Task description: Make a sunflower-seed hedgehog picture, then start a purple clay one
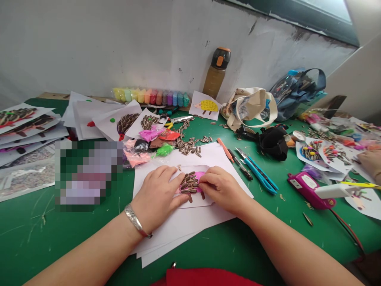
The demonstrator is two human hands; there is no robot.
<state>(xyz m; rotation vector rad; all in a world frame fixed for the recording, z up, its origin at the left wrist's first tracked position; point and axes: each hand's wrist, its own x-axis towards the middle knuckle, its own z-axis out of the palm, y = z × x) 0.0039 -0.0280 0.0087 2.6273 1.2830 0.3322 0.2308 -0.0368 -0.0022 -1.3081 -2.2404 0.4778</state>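
Note:
Sunflower seeds overlap in rows on a pink clay shape with brown clay legs, on a white card over stacked paper. My left hand lies on the card's left side, fingers apart around the shape's left end, holding nothing. At the shape's right end, my right hand has its thumb and fingers pinched together; whatever is between the fingertips is hidden. Loose seeds lie just beyond the card.
Bagged clay lies behind my left hand. A blue cutter and orange tool sit to the right, near a magenta device. Seed pictures are stacked left. A bottle stands at the wall. Another person's hand is far right.

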